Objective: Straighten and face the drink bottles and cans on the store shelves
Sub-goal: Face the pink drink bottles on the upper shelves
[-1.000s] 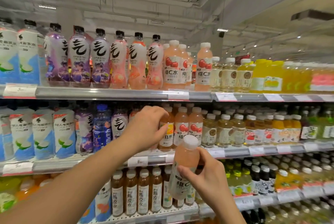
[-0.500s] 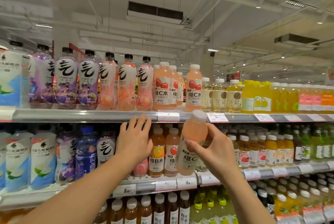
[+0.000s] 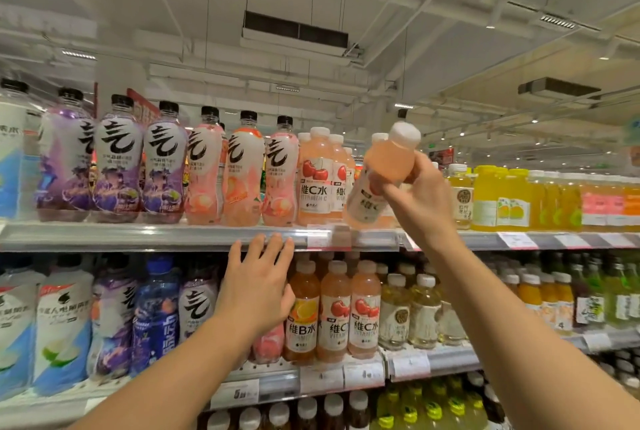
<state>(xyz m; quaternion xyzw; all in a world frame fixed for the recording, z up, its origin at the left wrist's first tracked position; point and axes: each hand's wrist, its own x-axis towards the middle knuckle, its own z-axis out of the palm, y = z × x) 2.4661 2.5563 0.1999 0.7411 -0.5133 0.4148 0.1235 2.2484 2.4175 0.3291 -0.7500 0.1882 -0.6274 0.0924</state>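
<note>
My right hand [image 3: 420, 197] grips a pink vitamin C bottle [image 3: 379, 180] with a white cap, tilted to the right, just above the top shelf's front edge [image 3: 194, 236]. It hangs beside the upright pink vitamin C bottles [image 3: 315, 176] standing on that shelf. My left hand [image 3: 258, 285] is open with fingers spread, its fingertips at the underside of the top shelf's edge, in front of the middle shelf's bottles [image 3: 334, 311]. It holds nothing.
Tall black-capped purple and pink bottles [image 3: 166, 166] fill the top shelf's left. Yellow juice bottles [image 3: 509, 199] stand to the right. The middle shelf [image 3: 433, 362] carries blue, orange, pink and clear bottles; a lower shelf shows bottle caps [image 3: 332, 407].
My right hand has raised the pink bottle from the middle shelf's level to the top shelf. My left hand left the middle shelf's bottles, opened and rose to the top shelf's edge.
</note>
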